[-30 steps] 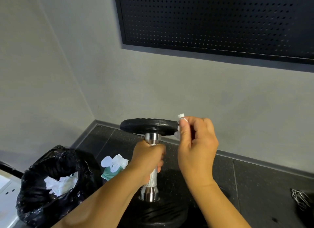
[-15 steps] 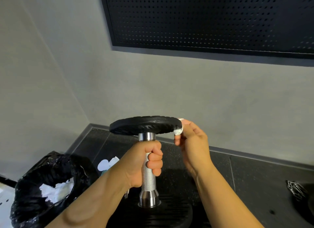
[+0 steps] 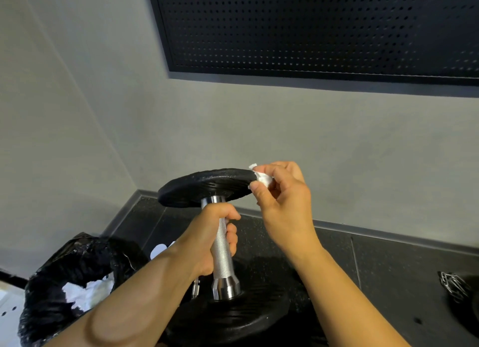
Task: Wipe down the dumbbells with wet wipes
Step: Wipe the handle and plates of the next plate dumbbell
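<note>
A dumbbell stands upright in front of me, with a black top plate [image 3: 204, 187], a knurled silver handle [image 3: 222, 256] and a black bottom plate [image 3: 233, 318]. My left hand [image 3: 210, 240] grips the handle just under the top plate. My right hand [image 3: 282, 199] pinches a bunched white wet wipe [image 3: 264, 177] against the right rim of the top plate. The top face of that plate looks damp and shiny.
A black rubbish bag [image 3: 75, 276] holding used white wipes sits at the lower left. A wipes pack [image 3: 158, 251] peeks out behind my left forearm. Grey walls meet at a corner behind. A black pegboard [image 3: 324, 28] hangs above. Another weight with a metal clip [image 3: 453, 287] lies at the right.
The view shifted and the dumbbell tilted a little. My right hand moved from just off the rim to pressing the wipe onto the plate's right edge, then rose slightly over it.
</note>
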`<control>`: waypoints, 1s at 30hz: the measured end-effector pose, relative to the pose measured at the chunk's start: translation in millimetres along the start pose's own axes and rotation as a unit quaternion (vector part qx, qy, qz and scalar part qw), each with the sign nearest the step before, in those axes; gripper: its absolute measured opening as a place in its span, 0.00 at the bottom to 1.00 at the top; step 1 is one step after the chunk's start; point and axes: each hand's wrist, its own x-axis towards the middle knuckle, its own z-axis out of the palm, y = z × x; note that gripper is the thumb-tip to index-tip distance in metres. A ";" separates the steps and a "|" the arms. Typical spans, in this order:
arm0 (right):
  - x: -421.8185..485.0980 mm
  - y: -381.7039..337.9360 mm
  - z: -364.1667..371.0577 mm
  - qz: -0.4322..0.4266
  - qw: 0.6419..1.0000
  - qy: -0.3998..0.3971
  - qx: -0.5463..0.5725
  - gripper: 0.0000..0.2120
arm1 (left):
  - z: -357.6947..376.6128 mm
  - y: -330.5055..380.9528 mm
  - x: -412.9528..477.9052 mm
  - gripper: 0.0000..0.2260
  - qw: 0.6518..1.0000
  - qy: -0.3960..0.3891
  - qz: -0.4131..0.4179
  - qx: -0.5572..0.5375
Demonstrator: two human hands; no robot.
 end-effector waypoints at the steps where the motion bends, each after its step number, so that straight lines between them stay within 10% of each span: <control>1: -0.2 -0.6 0.7 -0.018 1.000 -0.002 -0.025 0.10 | 0.3 0.4 0.4 0.11 1.000 0.010 0.009 0.003; 7: -2.7 4.4 4.3 -0.064 0.996 -0.029 -0.051 0.15 | -6.2 0.3 -0.5 0.10 1.000 -0.030 0.000 -0.007; 22: 6.9 25.2 -6.1 0.150 0.953 -0.165 0.204 0.13 | -30.8 -11.2 3.5 0.09 0.951 -0.261 -0.077 -0.146; 30: -0.2 1.9 3.6 0.007 0.996 -0.077 -0.041 0.12 | -9.1 -12.0 5.5 0.06 0.999 0.037 0.036 -0.008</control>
